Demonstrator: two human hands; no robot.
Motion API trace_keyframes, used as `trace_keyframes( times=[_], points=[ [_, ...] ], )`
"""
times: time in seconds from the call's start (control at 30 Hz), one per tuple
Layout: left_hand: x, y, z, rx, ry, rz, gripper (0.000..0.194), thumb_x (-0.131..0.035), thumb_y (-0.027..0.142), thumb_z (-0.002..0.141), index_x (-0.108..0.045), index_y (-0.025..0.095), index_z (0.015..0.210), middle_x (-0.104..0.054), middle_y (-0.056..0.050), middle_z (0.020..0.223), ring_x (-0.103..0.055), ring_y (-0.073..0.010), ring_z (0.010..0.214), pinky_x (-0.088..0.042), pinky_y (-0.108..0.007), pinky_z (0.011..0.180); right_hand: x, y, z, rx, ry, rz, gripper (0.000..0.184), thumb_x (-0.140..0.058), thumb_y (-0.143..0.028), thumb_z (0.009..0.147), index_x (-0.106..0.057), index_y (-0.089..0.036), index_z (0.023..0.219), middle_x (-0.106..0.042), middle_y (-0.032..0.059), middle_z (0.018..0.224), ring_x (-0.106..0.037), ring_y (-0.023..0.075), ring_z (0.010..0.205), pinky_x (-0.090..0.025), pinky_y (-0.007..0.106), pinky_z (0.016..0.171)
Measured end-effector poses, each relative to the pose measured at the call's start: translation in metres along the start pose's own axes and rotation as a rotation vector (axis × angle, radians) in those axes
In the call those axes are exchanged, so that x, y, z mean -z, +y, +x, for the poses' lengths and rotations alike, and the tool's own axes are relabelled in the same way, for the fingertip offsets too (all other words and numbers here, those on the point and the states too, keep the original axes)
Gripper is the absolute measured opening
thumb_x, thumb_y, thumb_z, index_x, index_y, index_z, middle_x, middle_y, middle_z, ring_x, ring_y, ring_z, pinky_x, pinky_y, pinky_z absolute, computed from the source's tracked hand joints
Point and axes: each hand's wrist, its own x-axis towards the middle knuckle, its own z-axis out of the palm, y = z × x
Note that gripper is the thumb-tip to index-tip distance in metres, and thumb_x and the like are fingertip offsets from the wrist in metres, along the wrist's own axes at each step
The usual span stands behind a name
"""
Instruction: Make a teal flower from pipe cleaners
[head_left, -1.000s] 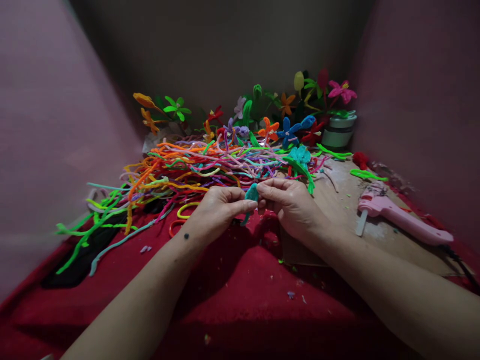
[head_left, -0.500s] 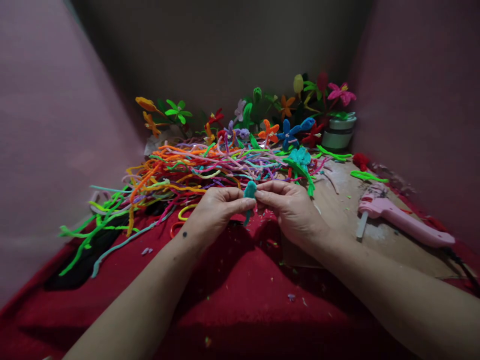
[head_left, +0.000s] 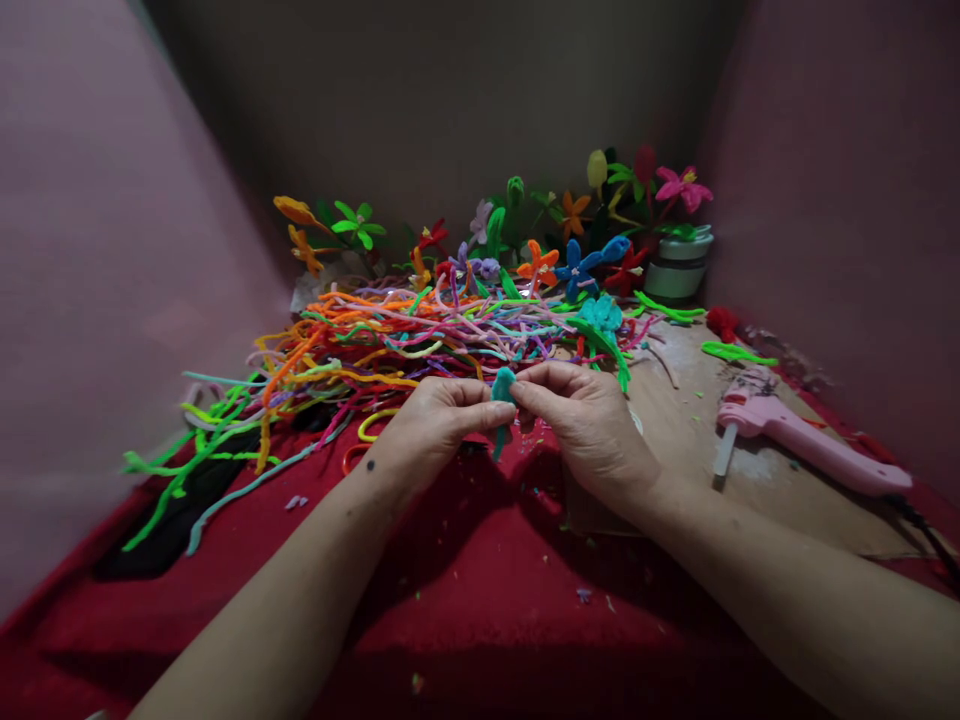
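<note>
A small teal pipe-cleaner petal (head_left: 503, 386) stands upright between my two hands, its thin stem pointing down. My left hand (head_left: 451, 415) pinches it low with thumb and forefinger. From the other side, my right hand (head_left: 571, 405) closes its thumb and finger on the petal's right edge. Just beyond lies a heap of loose pipe cleaners (head_left: 405, 335) in many colours. To the right of the heap is a turquoise pipe-cleaner flower (head_left: 601, 314) with green leaves.
A pink glue gun (head_left: 810, 435) lies on a cardboard sheet (head_left: 675, 430) at right. Scissors (head_left: 369, 428) with coloured handles lie left of my hands. Pipe-cleaner flowers and a striped pot (head_left: 679, 265) line the back. Red cloth (head_left: 480, 600) with scraps covers the table.
The petal stands slightly lower and more upright, and its stem shows more clearly below my left fingers. Both hands keep their pinch in nearly the same place.
</note>
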Motion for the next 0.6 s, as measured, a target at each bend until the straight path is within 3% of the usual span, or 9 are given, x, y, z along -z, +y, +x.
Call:
trace_keyframes(
  times=[0.47,0.6],
  points=[
    [-0.0009,0.0017,-0.0012,0.004,0.017,0.005,0.019,-0.066,0.032,0.068,-0.065,0.013,0.068,-0.060,0.000,0.063,-0.052,-0.0092,0.058,-0.042,-0.021,0.058,0.0031,0.0055,0.0018,0.008,-0.069,0.073,0.019,-0.056,-0.028,0.077,-0.060,-0.017,0.063,-0.055,-0.0017,0.057,-0.049,0.0095,0.053,-0.039,0.024,0.053],
    [-0.0038,0.0044,-0.0027,0.010,0.020,0.032,0.019,-0.064,0.029,0.069,-0.061,0.013,0.061,-0.055,0.003,0.054,-0.046,-0.0063,0.049,-0.038,-0.020,0.051,0.0030,0.0064,0.0034,0.008,-0.060,0.117,0.013,-0.064,-0.030,0.071,-0.063,-0.018,0.072,-0.057,-0.0017,0.066,-0.050,0.0093,0.057,-0.040,0.024,0.055]
  ],
)
